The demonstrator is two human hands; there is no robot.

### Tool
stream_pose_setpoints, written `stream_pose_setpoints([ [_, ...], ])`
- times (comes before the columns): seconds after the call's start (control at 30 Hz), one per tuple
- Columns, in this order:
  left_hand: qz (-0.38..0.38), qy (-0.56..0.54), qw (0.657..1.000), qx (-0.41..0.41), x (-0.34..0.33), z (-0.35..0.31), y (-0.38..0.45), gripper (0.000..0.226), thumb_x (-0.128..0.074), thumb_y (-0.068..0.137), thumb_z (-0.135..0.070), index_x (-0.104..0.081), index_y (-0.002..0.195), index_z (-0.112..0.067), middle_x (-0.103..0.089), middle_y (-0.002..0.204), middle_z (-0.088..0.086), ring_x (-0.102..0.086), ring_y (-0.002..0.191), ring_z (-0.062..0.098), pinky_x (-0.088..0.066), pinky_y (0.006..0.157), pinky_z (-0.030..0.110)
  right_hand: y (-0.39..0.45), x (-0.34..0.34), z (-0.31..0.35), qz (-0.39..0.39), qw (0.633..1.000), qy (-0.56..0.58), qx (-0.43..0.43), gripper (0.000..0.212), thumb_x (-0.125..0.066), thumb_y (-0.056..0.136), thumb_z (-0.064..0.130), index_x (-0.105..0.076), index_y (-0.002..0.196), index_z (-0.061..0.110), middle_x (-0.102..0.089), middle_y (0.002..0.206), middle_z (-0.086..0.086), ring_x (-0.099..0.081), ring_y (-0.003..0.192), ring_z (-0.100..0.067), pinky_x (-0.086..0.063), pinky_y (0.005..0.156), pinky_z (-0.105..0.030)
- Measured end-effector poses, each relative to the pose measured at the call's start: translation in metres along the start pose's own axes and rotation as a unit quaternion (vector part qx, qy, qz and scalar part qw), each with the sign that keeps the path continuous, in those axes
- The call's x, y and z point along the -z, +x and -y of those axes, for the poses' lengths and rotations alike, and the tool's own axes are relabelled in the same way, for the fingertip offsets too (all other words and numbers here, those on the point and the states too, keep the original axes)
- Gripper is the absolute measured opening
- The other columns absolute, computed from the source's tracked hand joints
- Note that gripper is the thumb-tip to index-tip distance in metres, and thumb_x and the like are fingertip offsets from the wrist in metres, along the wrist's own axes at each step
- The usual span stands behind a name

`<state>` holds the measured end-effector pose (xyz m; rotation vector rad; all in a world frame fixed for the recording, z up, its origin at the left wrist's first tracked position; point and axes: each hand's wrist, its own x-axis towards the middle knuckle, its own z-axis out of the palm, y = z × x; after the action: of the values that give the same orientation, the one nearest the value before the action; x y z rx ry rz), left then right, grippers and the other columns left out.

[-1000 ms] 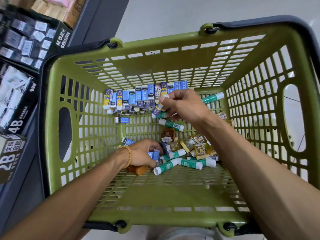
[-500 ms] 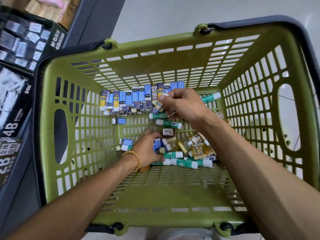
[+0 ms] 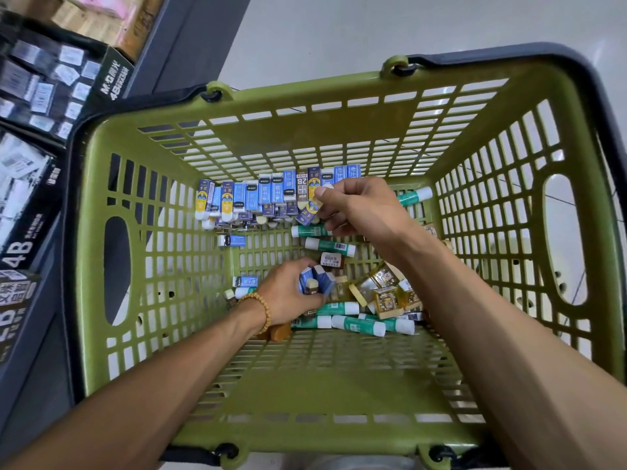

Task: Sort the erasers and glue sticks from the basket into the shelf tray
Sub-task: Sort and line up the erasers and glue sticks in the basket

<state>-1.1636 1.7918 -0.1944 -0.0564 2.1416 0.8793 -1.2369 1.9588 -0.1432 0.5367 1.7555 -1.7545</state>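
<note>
Inside the green basket (image 3: 101, 266), my left hand (image 3: 288, 293) grips a few blue erasers (image 3: 314, 283) near its middle, while my right hand (image 3: 363, 208) pinches one blue-and-yellow eraser (image 3: 310, 212) beside the row of erasers (image 3: 258, 198) along its far wall.

You view the scene under bright, even, diffuse light; shadows are soft and weak. Pale glare washes the floor (image 3: 356, 35) at top, and light shows through the slots of the green basket (image 3: 322, 385). Wide-angle distortion bows the basket rim and stretches your forearms at the lower corners. The eraser boxes (image 3: 37, 83) at the left edge appear smeared and soft. The centre is reasonably sharp.
</note>
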Motion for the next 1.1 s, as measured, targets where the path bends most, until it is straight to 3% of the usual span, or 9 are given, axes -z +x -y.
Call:
stream_pose_setpoints([
  [0.07, 0.019, -0.045, 0.999, 0.018, 0.005, 0.001, -0.001, 0.021, -0.079, 0.072, -0.012, -0.063, 0.082, -0.021, -0.068, 0.075, -0.002, -0.064, 0.070, 0.019, -0.052, 0.065, 0.033, 0.000, -0.001, 0.000, 0.001, 1.000, 0.000, -0.002, 0.023, -0.066, 0.095, 0.023, -0.066, 0.088, 0.002, -0.071, 0.075, -0.008, -0.061, 0.058, -0.014, -0.049, 0.056, -0.027],
  [0.17, 0.019, -0.105, 0.993, 0.041, 0.017, 0.002, -0.011, 0.024, -0.078, 0.074, -0.004, -0.062, 0.078, -0.021, -0.063, 0.063, -0.010, -0.056, 0.060, 0.010, -0.046, 0.059, 0.024, 0.002, -0.002, 0.002, 0.018, 1.000, -0.006, 0.001, 0.027, -0.061, 0.099, 0.022, -0.066, 0.098, -0.005, -0.070, 0.080, -0.009, -0.061, 0.061, -0.014, -0.050, 0.058, -0.027],
  [0.43, -0.113, -0.264, 0.952, 0.107, 0.069, -0.010, -0.066, 0.022, -0.076, 0.076, 0.002, -0.070, 0.091, -0.011, -0.067, 0.074, 0.003, -0.057, 0.065, 0.013, -0.048, 0.063, 0.026, 0.019, -0.048, 0.015, 0.047, 0.994, -0.087, 0.040, 0.018, -0.058, 0.099, 0.015, -0.065, 0.088, 0.002, -0.066, 0.079, -0.015, -0.054, 0.051, -0.014, -0.046, 0.050, -0.023],
  [0.5, -0.156, -0.309, 0.931, 0.113, 0.080, -0.011, -0.080, 0.023, -0.074, 0.077, 0.004, -0.070, 0.090, -0.014, -0.067, 0.078, 0.008, -0.057, 0.069, 0.019, -0.047, 0.062, 0.027, 0.033, -0.065, 0.015, 0.045, 0.987, -0.147, 0.054, 0.023, -0.060, 0.097, 0.016, -0.066, 0.082, 0.001, -0.071, 0.082, -0.023, -0.057, 0.052, -0.019, -0.050, 0.057, -0.031],
  [0.6, -0.202, -0.384, 0.894, 0.117, 0.086, -0.013, -0.100, 0.026, -0.070, 0.078, 0.010, -0.068, 0.087, -0.015, -0.065, 0.088, 0.020, -0.054, 0.081, 0.027, -0.043, 0.074, 0.037, 0.050, -0.087, 0.013, 0.044, 0.976, -0.208, 0.057, 0.026, -0.058, 0.094, 0.017, -0.063, 0.075, 0.000, -0.070, 0.087, -0.031, -0.061, 0.063, -0.028, -0.057, 0.069, -0.048],
  [0.73, -0.217, -0.407, 0.878, 0.127, 0.082, -0.013, -0.119, 0.028, -0.079, 0.069, 0.006, -0.068, 0.080, -0.017, -0.067, 0.078, 0.012, -0.055, 0.074, 0.023, -0.042, 0.067, 0.032, 0.062, -0.111, 0.016, 0.036, 0.963, -0.252, 0.085, 0.029, -0.061, 0.091, 0.020, -0.062, 0.068, 0.002, -0.070, 0.080, -0.026, -0.069, 0.078, -0.042, -0.057, 0.074, -0.056],
  [0.87, -0.229, -0.410, 0.871, 0.145, 0.081, -0.008, -0.122, 0.027, -0.082, 0.067, 0.002, -0.070, 0.085, -0.015, -0.070, 0.075, 0.008, -0.057, 0.069, 0.019, -0.045, 0.066, 0.029, 0.068, -0.127, 0.019, 0.026, 0.950, -0.286, 0.120, 0.027, -0.067, 0.090, 0.022, -0.069, 0.072, 0.002, -0.072, 0.074, -0.021, -0.072, 0.075, -0.036, -0.058, 0.074, -0.048],
  [1.0, -0.218, -0.400, 0.875, 0.162, 0.081, -0.003, -0.126, 0.025, -0.077, 0.074, 0.001, -0.071, 0.093, -0.014, -0.074, 0.082, 0.011, -0.062, 0.068, 0.019, -0.049, 0.069, 0.033, 0.065, -0.130, 0.017, -0.009, 0.911, -0.367, 0.189, 0.035, -0.072, 0.088, 0.033, -0.072, 0.072, 0.002, -0.069, 0.067, -0.019, -0.066, 0.069, -0.032, -0.048, 0.062, -0.036],
  [1.1, -0.204, -0.380, 0.887, 0.163, 0.081, -0.004, -0.129, 0.025, -0.077, 0.075, -0.002, -0.072, 0.096, -0.016, -0.075, 0.081, 0.009, -0.065, 0.068, 0.013, -0.051, 0.065, 0.024, 0.061, -0.130, 0.012, -0.037, 0.904, -0.380, 0.192, 0.039, -0.070, 0.089, 0.037, -0.066, 0.069, 0.004, -0.067, 0.067, -0.016, -0.063, 0.068, -0.033, -0.047, 0.060, -0.034],
])
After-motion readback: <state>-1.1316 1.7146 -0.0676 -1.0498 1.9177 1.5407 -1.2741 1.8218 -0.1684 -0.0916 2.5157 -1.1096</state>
